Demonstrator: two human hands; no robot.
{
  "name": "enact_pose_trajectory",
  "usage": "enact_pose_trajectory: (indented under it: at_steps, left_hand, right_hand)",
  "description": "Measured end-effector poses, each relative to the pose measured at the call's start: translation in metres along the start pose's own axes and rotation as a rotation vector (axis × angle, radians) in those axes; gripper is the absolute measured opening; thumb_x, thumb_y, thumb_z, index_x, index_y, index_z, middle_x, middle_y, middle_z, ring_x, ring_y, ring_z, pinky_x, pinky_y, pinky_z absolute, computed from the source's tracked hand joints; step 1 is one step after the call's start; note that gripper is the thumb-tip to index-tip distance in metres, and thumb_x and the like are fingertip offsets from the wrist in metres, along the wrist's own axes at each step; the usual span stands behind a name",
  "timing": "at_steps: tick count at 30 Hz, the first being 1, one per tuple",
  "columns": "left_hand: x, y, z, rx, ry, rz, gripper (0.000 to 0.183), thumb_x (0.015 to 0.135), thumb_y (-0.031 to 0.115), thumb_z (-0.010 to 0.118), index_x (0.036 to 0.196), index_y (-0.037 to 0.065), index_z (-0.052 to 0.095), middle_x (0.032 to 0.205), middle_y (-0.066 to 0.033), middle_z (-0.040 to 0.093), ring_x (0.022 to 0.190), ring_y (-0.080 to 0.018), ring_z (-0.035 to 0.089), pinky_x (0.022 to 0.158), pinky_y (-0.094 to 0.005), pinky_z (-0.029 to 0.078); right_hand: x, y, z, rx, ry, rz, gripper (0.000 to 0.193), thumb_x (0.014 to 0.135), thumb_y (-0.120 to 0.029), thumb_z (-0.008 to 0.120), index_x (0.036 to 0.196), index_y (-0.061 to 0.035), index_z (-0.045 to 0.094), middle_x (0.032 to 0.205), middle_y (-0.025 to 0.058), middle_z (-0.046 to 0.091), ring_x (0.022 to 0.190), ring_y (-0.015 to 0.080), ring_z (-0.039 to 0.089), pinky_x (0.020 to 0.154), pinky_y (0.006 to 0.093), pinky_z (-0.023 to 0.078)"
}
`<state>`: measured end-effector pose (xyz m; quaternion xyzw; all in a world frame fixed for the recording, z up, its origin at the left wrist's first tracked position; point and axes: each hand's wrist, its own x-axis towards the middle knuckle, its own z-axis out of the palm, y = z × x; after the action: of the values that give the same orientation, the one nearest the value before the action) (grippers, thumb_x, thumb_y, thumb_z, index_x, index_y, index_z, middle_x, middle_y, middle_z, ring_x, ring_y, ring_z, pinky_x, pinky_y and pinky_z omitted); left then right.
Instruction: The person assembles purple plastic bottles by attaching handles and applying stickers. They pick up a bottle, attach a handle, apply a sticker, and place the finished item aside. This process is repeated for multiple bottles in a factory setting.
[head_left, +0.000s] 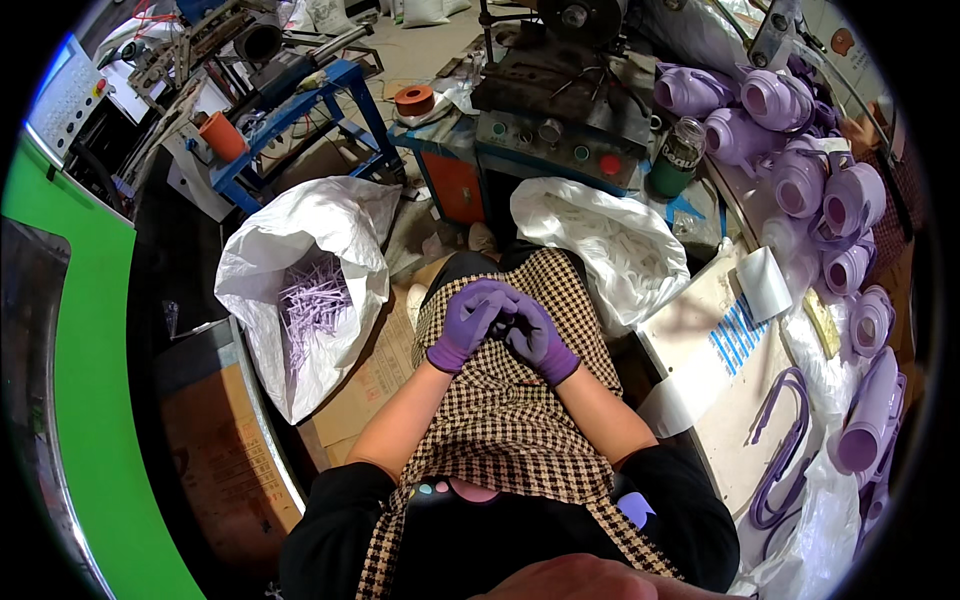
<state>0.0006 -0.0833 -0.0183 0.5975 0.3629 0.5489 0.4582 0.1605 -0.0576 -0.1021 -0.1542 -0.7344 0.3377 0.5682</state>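
Note:
Both my hands wear purple gloves and meet above my lap, over a checked apron [500,410]. The fingers of my left hand [468,325] are bent and pressed together, reaching over the fingertips of my right hand [538,342]. My right hand is curled toward the left, its dark palm side partly showing. Anything pinched between them is hidden by the fingers. Left of my knees stands a white woven sack [255,250] with many thin light-purple plastic sticks [315,297] inside. A second white sack [555,215], with pale pieces in it, stands ahead to the right.
A dark machine [555,120] with buttons stands in front, beside a blue metal frame [335,80]. At right, a worktable [690,345] carries purple straps [785,440], a jar [675,160] stands near its far end, and purple bottle-like parts [800,185] line its side. Cardboard [365,400] lies underfoot.

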Motion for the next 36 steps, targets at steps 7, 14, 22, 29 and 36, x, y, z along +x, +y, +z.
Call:
enact_pose_trajectory:
  at_steps: [7, 14, 22, 29, 36]
  left_hand:
    - [0.001, -0.003, -0.001, -0.01, 0.004, -0.01, 0.028, 0.102, 0.018, 0.057, 0.089, -0.002, 0.073, 0.106, -0.0099, 0.071, 0.099, -0.019, 0.066, 0.09, -0.0317, 0.051]
    - [-0.001, -0.003, -0.002, -0.054, -0.003, -0.052, 0.028, 0.101, 0.018, 0.06, 0.087, -0.002, 0.073, 0.104, -0.0106, 0.071, 0.099, -0.0212, 0.066, 0.09, -0.034, 0.051]
    - [0.006, 0.01, 0.003, -0.018, -0.017, 0.025, 0.031, 0.102, 0.018, 0.055, 0.092, -0.005, 0.073, 0.102, -0.0116, 0.071, 0.095, -0.0212, 0.067, 0.086, -0.0338, 0.052]
    - [0.008, 0.004, -0.001, 0.016, -0.031, 0.091, 0.032, 0.102, 0.017, 0.053, 0.086, -0.004, 0.072, 0.101, -0.0125, 0.072, 0.093, -0.0226, 0.067, 0.086, -0.0344, 0.051]
    - [0.006, 0.005, 0.0, -0.036, -0.029, 0.073, 0.03, 0.101, 0.015, 0.053, 0.087, -0.003, 0.072, 0.1, -0.012, 0.072, 0.096, -0.0219, 0.065, 0.089, -0.0346, 0.05]
  right_hand:
    - [0.03, -0.042, 0.0, 1.033, 0.082, 0.881, 0.07, 0.086, -0.025, 0.079, 0.144, -0.0027, 0.047, 0.13, 0.0046, 0.062, 0.113, 0.0167, 0.062, 0.095, 0.0304, 0.051]
    - [0.039, -0.051, 0.007, 1.071, 0.084, 0.854, 0.078, 0.079, -0.035, 0.087, 0.141, -0.0059, 0.049, 0.126, 0.0053, 0.063, 0.119, 0.0193, 0.06, 0.102, 0.0361, 0.05]
    - [0.026, -0.03, 0.007, 1.228, 0.017, 0.757, 0.112, 0.07, -0.078, 0.068, 0.147, -0.0013, 0.042, 0.137, 0.0102, 0.06, 0.125, 0.0235, 0.058, 0.107, 0.0412, 0.047]
    - [0.019, -0.022, 0.007, 1.305, 0.004, 0.757, 0.109, 0.073, -0.077, 0.064, 0.147, 0.0006, 0.042, 0.141, 0.015, 0.057, 0.129, 0.0285, 0.056, 0.111, 0.044, 0.044]
    - [0.022, -0.031, 0.005, 1.294, 0.042, 0.789, 0.122, 0.062, -0.081, 0.069, 0.146, 0.0024, 0.043, 0.138, 0.0142, 0.057, 0.13, 0.0275, 0.053, 0.113, 0.0441, 0.041]
